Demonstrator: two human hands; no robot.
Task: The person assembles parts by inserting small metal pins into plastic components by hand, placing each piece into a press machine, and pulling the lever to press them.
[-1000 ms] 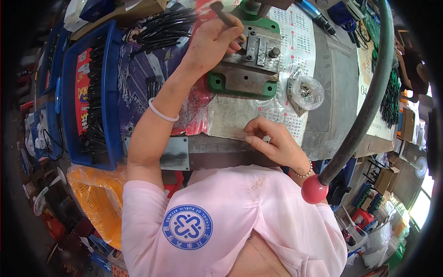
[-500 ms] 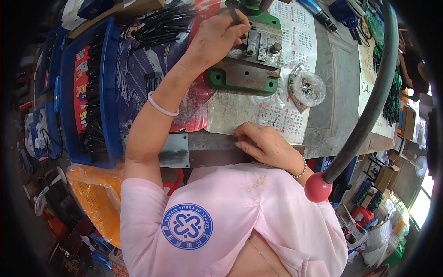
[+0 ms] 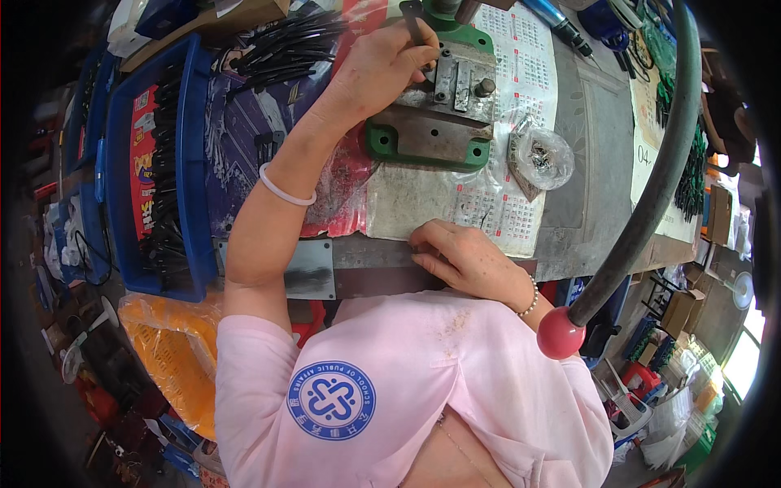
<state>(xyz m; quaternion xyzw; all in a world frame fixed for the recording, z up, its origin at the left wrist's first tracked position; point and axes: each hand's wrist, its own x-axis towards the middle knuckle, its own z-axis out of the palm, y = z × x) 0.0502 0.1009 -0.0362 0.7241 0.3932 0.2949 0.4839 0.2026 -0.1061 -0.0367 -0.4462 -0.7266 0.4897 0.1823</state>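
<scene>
My left hand (image 3: 381,71) reaches to the green-based press fixture (image 3: 431,137) at the top middle. Its thumb and fingers pinch a thin, flat black strip (image 3: 415,23), which stands up between them. The strip's lower end is hidden by my fingers beside the metal clamping block (image 3: 445,75). Close to the table's front edge rests my right hand (image 3: 472,259), fingers curled in toward the thumb. Whatever those fingertips hold, if anything, is too small to make out. A long lever with a red ball knob (image 3: 561,333) arcs down on the right, untouched.
A blue bin (image 3: 199,163) of black strips stands left, with a loose pile of black strips (image 3: 285,49) beside it. Right of the fixture lies a clear plastic bag (image 3: 545,159) of small metal parts. A blue pen-shaped power tool (image 3: 561,26) lies at the back.
Very little differs. My left hand stays pinched on the black strip at the fixture, and my right hand shifts only slightly at the table edge.
</scene>
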